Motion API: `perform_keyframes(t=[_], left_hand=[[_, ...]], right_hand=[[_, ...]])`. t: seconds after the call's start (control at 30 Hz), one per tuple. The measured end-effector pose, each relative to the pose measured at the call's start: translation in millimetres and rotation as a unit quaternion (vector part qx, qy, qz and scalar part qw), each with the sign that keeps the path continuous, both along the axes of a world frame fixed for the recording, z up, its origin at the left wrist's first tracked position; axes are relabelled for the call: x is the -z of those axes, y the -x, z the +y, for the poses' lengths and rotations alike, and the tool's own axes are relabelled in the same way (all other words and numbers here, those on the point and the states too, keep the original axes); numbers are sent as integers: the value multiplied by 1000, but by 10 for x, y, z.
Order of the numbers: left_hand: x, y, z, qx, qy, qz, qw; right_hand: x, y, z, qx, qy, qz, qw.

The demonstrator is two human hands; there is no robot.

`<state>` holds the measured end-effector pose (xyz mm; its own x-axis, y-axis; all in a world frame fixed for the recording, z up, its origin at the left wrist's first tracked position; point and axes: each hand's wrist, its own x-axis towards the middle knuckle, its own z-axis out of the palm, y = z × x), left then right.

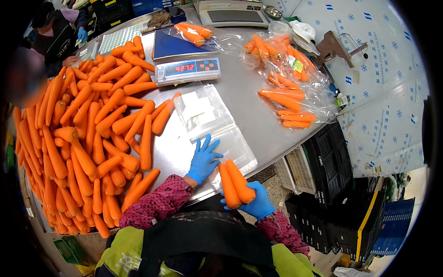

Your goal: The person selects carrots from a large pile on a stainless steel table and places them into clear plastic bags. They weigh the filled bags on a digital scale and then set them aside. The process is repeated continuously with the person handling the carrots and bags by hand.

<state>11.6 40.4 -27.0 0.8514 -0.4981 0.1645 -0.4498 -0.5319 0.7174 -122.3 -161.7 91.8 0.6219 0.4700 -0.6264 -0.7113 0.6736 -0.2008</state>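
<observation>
Two carrots lie side by side in my right hand, which wears a blue glove and is closed around their thick ends. My left hand, gloved in blue too, has its fingers spread over a stack of clear plastic bags; whether it presses on them I cannot tell. No object shows in that hand. To the left, a large heap of loose carrots covers the metal table. Beyond the bags stands a digital scale with a lit red display, and a bag of carrots rests on its blue plate.
Several bagged carrots lie along the table's right side. A second scale stands at the back, near a sheet of labels. Black crates are stacked below the right edge. A co-worker is at the far left.
</observation>
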Motion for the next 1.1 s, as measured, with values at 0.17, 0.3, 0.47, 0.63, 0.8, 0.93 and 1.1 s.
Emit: perform_keyframes(t=[0.17, 0.3, 0.47, 0.63, 0.8, 0.93, 1.1], left_hand=[[34, -33, -20, 0, -44, -50, 998], [25, -66, -54, -61, 113, -17, 992], [-757, 207, 37, -42, 225, 13, 973], [-1174, 440, 482, -152, 449, 263, 840], [-1191, 595, 1032, -129, 708, 517, 463], [-1040, 750, 1205, -147, 645, 437, 609], [-1281, 856, 1260, -240, 589, 412, 652]], right_hand=[[-95, 133, -19, -2, -4, -6, 1000], [-209, 32, -8, -12, -16, -32, 999], [-146, -388, 188, -7, 80, -88, 993], [-413, -818, 837, -92, 347, -354, 864], [-751, -728, 1260, -38, 646, -639, 416], [-781, -991, 1434, 33, 713, -591, 376], [-270, -1167, 1740, -49, 497, -693, 520]])
